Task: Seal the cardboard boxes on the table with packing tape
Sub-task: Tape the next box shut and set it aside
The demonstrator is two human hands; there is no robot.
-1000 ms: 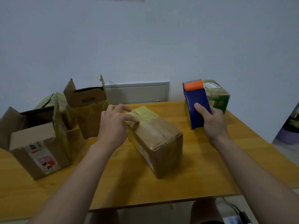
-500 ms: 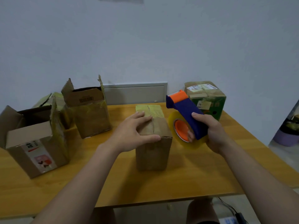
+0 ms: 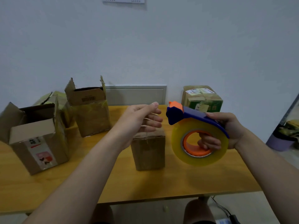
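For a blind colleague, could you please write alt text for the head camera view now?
A person's right hand grips a blue and orange tape dispenser, raised beside a closed cardboard box on a wooden table, while the open left hand hovers above that box. Open boxes stand at the left, a taped box at the back right.

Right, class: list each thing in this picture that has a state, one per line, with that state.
Centre box, flaps closed.
Front-left box, flaps open.
Back-left box, flaps open.
Green box, closed.
Tape dispenser, raised, gripped by right hand.
Left hand, open, holds nothing.
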